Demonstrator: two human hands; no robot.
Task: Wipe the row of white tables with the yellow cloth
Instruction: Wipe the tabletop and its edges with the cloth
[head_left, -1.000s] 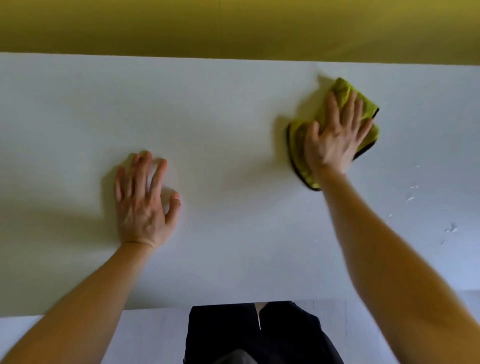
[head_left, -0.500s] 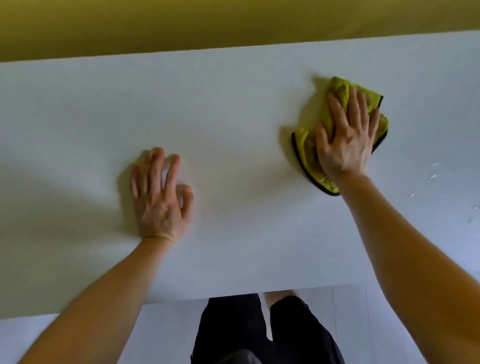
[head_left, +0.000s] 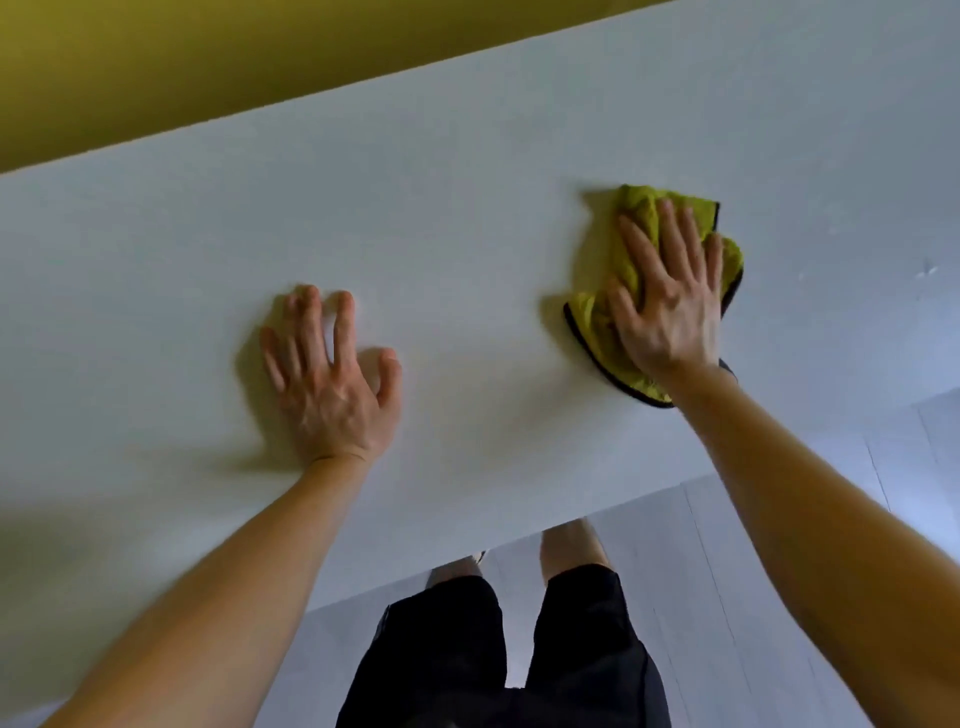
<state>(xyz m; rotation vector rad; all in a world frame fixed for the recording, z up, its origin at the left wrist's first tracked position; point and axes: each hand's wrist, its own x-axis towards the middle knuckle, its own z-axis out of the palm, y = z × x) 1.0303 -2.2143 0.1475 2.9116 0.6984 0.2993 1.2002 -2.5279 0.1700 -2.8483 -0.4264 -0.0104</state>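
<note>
My right hand (head_left: 670, 306) is flat, fingers (head_left: 675, 239) spread, pressing the yellow cloth (head_left: 597, 322) on the table's (head_left: 467, 208) right side. Left hand (head_left: 332, 384) rests open, palm down on bare tabletop.

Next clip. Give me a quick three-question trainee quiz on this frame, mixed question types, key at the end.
1. True or false: the left hand holds the yellow cloth.
2. Which hand presses the cloth flat on the white table: (a) left, (b) right, (c) both?
3. What small marks show on the table to the right of the cloth?

Key:
1. False; it rests bare on the table, fingers spread.
2. (b), the right hand, palm down, fingers spread over the cloth.
3. A few small white specks; what they are cannot be told.
</note>
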